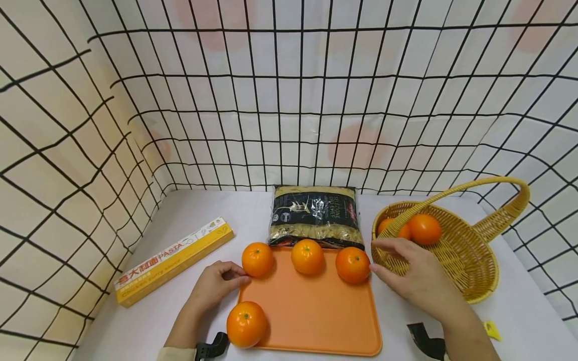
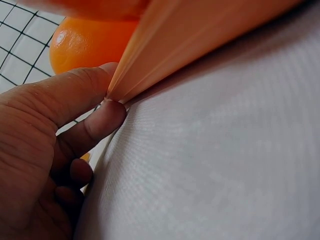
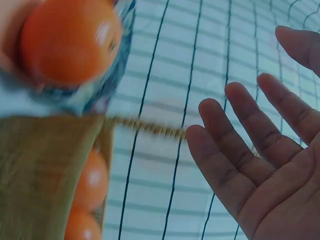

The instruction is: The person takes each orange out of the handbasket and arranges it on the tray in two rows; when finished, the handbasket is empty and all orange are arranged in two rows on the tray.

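Observation:
An orange tray (image 1: 316, 316) lies on the table. Three oranges stand along its far edge: one at left (image 1: 257, 259), a middle orange (image 1: 307, 256) and one at right (image 1: 352, 265). Another orange (image 1: 246, 324) sits at the near left corner. My left hand (image 1: 218, 286) pinches the tray's left rim, and in the left wrist view the thumb (image 2: 75, 92) and a finger meet at that rim. With fingers spread and nothing held, my right hand (image 1: 417, 278) hovers between the right orange and the wicker basket (image 1: 474, 260); the right wrist view shows its open palm (image 3: 280, 195).
More oranges (image 1: 425, 229) lie in the basket, whose tall handle (image 1: 501, 183) arches to the right. Behind the tray lies a black pasta bag (image 1: 316, 213). A yellow pasta box (image 1: 176, 260) rests at left. Black wire grid (image 1: 280, 100) walls enclose the table.

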Demonstrator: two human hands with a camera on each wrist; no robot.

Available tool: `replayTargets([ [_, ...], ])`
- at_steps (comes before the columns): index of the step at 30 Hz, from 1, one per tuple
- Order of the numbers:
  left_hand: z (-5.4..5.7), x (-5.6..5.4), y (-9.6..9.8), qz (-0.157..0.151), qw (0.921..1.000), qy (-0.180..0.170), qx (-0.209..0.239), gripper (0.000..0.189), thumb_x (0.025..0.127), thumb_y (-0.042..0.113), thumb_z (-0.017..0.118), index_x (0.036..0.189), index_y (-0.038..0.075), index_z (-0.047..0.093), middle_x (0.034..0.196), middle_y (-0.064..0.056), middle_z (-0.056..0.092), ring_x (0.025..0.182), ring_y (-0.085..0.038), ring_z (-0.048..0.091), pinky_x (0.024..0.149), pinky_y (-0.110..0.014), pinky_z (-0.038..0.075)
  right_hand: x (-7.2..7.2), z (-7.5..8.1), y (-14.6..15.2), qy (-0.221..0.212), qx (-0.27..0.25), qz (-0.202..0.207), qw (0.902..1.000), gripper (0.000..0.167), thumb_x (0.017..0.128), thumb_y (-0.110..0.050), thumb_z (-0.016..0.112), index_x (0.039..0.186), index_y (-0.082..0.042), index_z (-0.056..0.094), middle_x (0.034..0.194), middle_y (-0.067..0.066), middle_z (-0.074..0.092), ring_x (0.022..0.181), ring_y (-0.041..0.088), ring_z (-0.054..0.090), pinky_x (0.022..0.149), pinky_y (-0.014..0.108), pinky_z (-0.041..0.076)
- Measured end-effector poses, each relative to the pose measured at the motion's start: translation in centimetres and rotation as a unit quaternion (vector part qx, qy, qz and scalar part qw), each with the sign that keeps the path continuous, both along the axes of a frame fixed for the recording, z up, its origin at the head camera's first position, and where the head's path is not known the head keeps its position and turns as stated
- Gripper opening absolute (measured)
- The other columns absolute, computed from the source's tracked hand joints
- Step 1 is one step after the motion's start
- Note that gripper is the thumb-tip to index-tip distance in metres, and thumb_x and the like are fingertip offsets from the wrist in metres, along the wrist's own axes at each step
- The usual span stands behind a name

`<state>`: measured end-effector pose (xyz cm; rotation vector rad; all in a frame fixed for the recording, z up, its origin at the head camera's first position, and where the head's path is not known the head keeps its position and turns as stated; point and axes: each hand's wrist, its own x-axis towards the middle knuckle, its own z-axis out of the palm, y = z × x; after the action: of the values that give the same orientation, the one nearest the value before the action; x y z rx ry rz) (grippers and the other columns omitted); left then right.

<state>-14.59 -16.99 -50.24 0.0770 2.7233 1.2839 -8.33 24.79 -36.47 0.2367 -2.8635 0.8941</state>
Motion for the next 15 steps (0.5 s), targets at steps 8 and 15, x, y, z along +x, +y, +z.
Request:
replayTargets([
  [8,0.1,-0.2,-0.1,0.002,1.0000,-0.001,-0.002,0.013,0.080,0.032,0.088,0.087,0.026,0.077,0.085,0.005,0.065,0.081,-0.012,0.054,0.074,-0.023,0.045,-0.3,-0.5,3.9,-0.063,0.013,-0.038,0.9972,0.050,0.091,-0.047,0.075,0.131,-0.019,0.065,0.132,0.010,0.068,0.120,0.041,0.063,0.096,0.062,0.049],
  [15,-0.1,-0.1,0.0,0.004,1.0000,-0.003,0.005,0.015,0.081,0.034,0.087,0.087,0.025,0.078,0.086,0.005,0.065,0.082,-0.012,0.053,0.072,-0.023,0.045,-1.0,-1.0,6.8,-0.077,0.033,-0.059,0.9947,0.063,0.092,-0.051,0.072,0.139,-0.012,0.058,0.139,0.019,0.062,0.122,0.047,0.059,0.093,0.065,0.048],
])
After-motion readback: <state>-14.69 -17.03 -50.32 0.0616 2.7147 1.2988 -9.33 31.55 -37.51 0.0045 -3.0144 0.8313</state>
